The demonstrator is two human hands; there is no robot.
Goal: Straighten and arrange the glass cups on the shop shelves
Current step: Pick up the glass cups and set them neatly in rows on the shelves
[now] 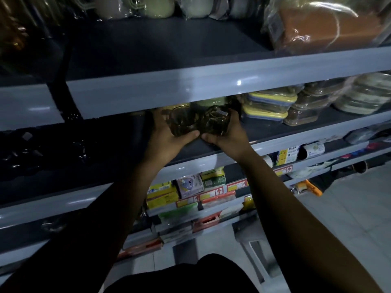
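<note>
Two clear glass cups stand side by side on the dark second shelf (264,134), just under the lip of the shelf above. My left hand (167,134) grips the left glass cup (182,121), thumb across its near base. My right hand (228,134) grips the right glass cup (215,121), which carries a small dark label near its top. The two cups touch or nearly touch, and my thumbs almost meet in front of them. The cups' far sides are hidden in shadow.
Stacked lidded plastic containers (268,106) sit right of the cups on the same shelf. The grey shelf edge (190,85) above overhangs the cups. Wrapped goods (321,28) fill the top shelf. Packaged items (190,187) crowd the lower shelves. A tiled floor (349,208) lies at the right.
</note>
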